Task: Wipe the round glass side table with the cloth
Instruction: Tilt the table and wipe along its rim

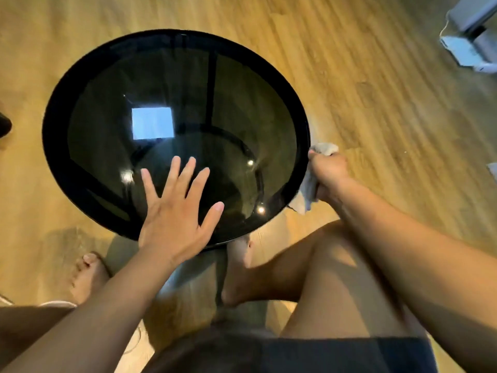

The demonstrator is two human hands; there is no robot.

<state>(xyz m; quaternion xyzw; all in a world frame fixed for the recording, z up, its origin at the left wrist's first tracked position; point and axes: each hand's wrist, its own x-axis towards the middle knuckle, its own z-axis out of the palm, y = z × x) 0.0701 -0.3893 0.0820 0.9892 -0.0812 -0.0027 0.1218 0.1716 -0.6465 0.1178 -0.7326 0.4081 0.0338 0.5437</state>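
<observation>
Two hands: both at table, lower half of frame
Table (271, 76): dark round glass, centre-left
Left hand (176, 211): flat, fingers spread, on glass
Right hand (326, 172): gripping cloth (309, 191) at right rim

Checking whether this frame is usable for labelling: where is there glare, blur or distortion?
Head view: the glass table top reflects a bright square and small light spots; the right hand gripping the cloth and the floor planks look motion-smeared; the left hand is fairly sharp; the wide-angle lens bends the table's round outline.
</observation>
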